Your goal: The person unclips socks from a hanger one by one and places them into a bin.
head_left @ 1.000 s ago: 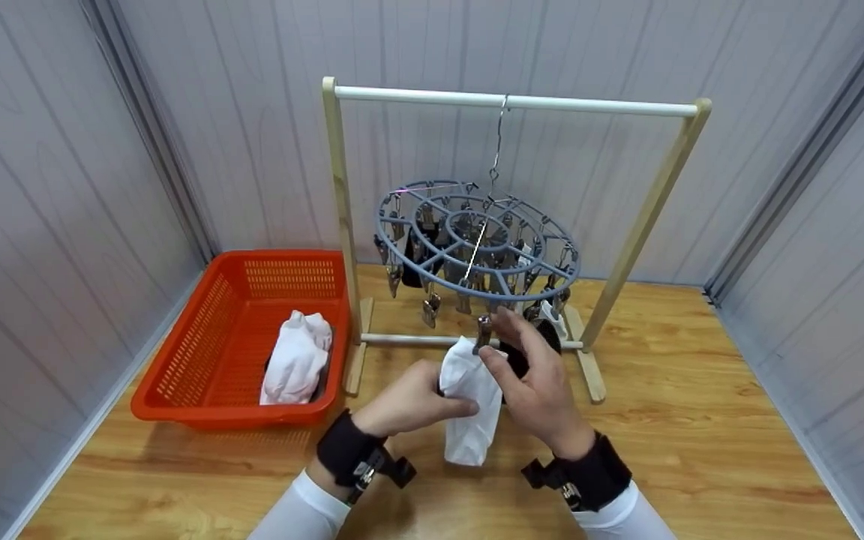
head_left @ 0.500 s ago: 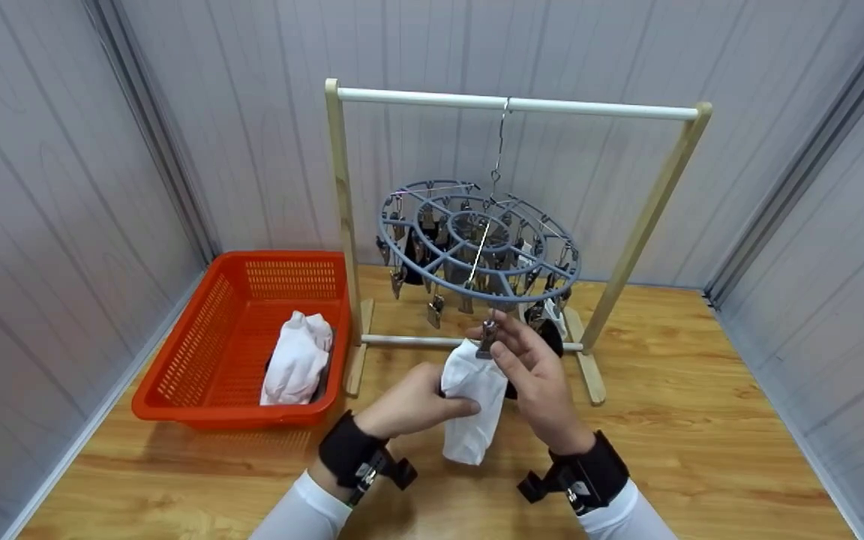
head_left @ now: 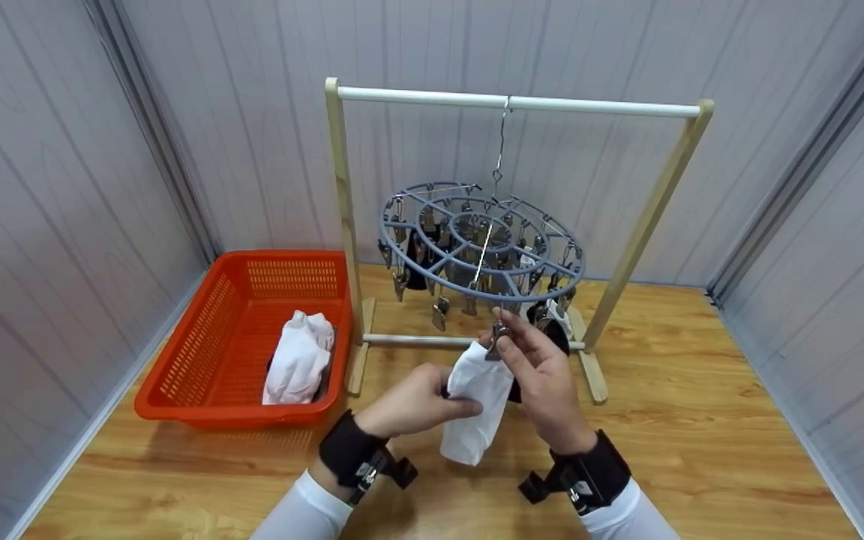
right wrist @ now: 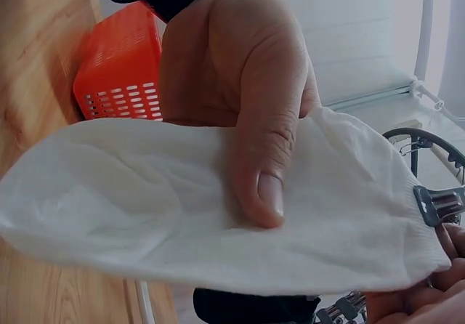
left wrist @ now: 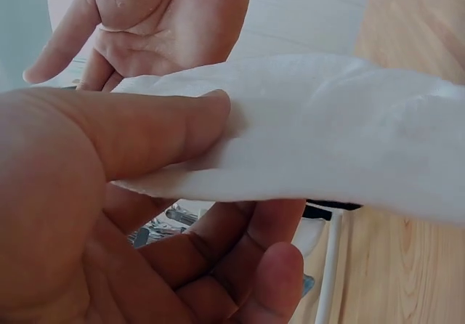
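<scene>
A white sock [head_left: 469, 439] hangs toe down in front of the drying rack. My left hand [head_left: 413, 405] pinches it near the middle, thumb across its front and fingers behind. At the cuff, a metal clip [head_left: 497, 343] from the round hanger overlaps the sock's top edge. My right hand [head_left: 548, 386] holds this clip between thumb and fingers. From the right wrist view, the clip [right wrist: 438, 205] sits on the ribbed cuff, with right fingertips just below it. The left wrist view has the left thumb [left wrist: 174, 124] lying flat on the white fabric.
The round grey hanger [head_left: 432, 274] hangs tilted from the rack's white bar [head_left: 597, 106], with several metal clips and dark socks under it. An orange basket [head_left: 229, 414] on the left holds a bunched pale sock [head_left: 297, 364]. Wooden posts [head_left: 646, 225] flank the hanger.
My right fingers have drawn in around the clip, which has shifted slightly right together with the sock's cuff. My left hand keeps its grip on the sock almost in place.
</scene>
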Demonstrator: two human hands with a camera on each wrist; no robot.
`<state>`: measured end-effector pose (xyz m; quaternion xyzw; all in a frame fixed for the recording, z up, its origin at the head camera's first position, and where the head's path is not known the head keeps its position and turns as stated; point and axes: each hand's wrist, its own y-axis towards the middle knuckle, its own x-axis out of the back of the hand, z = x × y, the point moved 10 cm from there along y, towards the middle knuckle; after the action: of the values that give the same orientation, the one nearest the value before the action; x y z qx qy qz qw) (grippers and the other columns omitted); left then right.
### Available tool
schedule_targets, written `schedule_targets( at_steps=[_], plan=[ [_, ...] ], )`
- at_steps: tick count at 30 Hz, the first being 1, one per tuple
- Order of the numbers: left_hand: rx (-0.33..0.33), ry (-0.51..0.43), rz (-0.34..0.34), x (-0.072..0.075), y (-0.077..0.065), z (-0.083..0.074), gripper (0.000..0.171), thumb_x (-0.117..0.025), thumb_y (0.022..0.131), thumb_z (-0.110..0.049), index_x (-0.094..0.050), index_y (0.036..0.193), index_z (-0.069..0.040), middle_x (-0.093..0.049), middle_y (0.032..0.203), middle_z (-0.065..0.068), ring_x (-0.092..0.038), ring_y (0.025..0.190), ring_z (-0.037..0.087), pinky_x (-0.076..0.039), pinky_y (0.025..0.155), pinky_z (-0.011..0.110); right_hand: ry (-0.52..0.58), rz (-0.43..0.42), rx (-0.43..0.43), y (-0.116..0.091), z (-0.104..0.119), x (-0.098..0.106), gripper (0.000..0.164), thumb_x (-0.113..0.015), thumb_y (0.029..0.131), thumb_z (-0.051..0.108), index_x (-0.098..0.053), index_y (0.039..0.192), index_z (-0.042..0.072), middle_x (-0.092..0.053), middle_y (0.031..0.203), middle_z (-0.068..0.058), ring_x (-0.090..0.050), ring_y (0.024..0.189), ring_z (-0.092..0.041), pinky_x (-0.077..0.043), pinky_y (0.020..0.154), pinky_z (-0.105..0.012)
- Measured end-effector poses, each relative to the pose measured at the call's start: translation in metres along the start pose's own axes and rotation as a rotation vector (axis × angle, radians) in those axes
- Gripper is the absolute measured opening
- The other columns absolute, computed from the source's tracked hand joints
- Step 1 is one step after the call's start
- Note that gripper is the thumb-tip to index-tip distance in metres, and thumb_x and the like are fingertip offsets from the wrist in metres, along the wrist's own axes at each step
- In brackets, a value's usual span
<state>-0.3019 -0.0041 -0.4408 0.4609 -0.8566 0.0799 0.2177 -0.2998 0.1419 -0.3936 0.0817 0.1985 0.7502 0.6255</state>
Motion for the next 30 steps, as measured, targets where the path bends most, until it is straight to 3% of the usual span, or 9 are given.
schedule_targets(
  at_steps=[7, 12, 19, 30],
  plan=[
    [-0.015, 0.021, 0.004, -0.001, 0.001, 0.001, 0.021, -0.085, 0.099, -0.018, -0.082, 0.113, -0.002, -0.083, 0.102, 0.005, -0.075, 0.090, 0.012, -0.063, 0.082, 0.032, -0.033, -0.027, 0.005, 0.000, 0.001, 0.001, 0.041, -0.054, 0.118, 0.010, -0.056, 0.149, -0.017, -0.075, 0.117, -0.015, -0.071, 0.116, -0.022, -0.055, 0.103, -0.031],
    [-0.013, 0.028, -0.003, -0.001, 0.001, 0.001, 0.022, -0.086, 0.099, -0.019, -0.082, 0.112, -0.002, -0.082, 0.101, 0.005, -0.074, 0.089, 0.011, -0.063, 0.081, 0.031, -0.024, -0.059, 0.011, 0.000, 0.003, 0.004, 0.035, -0.055, 0.117, 0.010, -0.062, 0.140, -0.016, -0.076, 0.117, -0.020, -0.071, 0.114, -0.025, -0.055, 0.102, -0.033],
    [-0.021, 0.035, 0.014, 0.000, 0.000, -0.003, 0.022, -0.084, 0.100, -0.020, -0.080, 0.113, -0.003, -0.081, 0.099, 0.004, -0.073, 0.086, 0.010, -0.062, 0.078, 0.030, -0.036, -0.098, 0.035, 0.000, 0.007, 0.007, 0.033, -0.059, 0.115, 0.007, -0.064, 0.137, -0.018, -0.079, 0.116, -0.015, -0.073, 0.115, -0.023, -0.056, 0.104, -0.033],
    [0.002, 0.049, 0.066, -0.003, -0.002, -0.003, 0.020, -0.084, 0.100, -0.024, -0.080, 0.108, -0.006, -0.081, 0.093, -0.001, -0.074, 0.080, 0.009, -0.062, 0.072, 0.028, -0.090, -0.130, 0.067, -0.003, 0.011, 0.014, 0.030, -0.063, 0.113, 0.006, -0.071, 0.136, -0.011, -0.078, 0.117, -0.026, -0.075, 0.112, -0.024, -0.059, 0.103, -0.035]
  ],
)
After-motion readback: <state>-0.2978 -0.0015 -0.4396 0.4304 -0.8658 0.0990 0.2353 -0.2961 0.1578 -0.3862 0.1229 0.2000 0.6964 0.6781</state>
